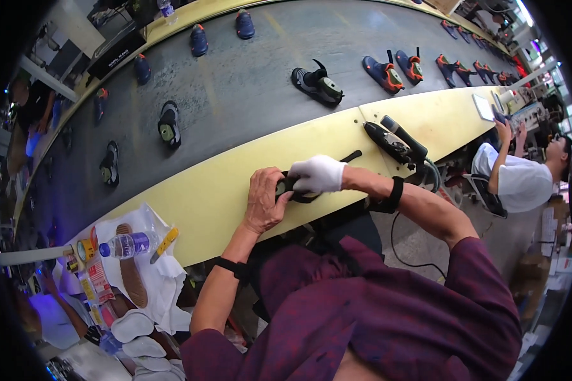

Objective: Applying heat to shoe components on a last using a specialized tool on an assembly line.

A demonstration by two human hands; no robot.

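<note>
My bare left hand (pixel 265 198) is closed on the left side of a dark shoe (pixel 279 188) with a green patch, at the table's near edge. My right hand (pixel 320 174), in a white glove, grips the same shoe from the right. Between them, most of the shoe is hidden by my fingers. A thin dark piece (pixel 351 156) with a rounded end sticks out beyond the gloved hand; whether it belongs to the shoe I cannot tell. Right of it lies a black corded hand tool (pixel 394 143).
Beyond the pale yellow tabletop (pixel 216 184) runs a grey conveyor belt (pixel 235 95) carrying several shoes, one a black-and-green shoe (pixel 318 86). At left are a water bottle (pixel 126 245), a yellow cutter (pixel 164 245) and a brown sole (pixel 132 273). A seated person (pixel 521 178) works at right.
</note>
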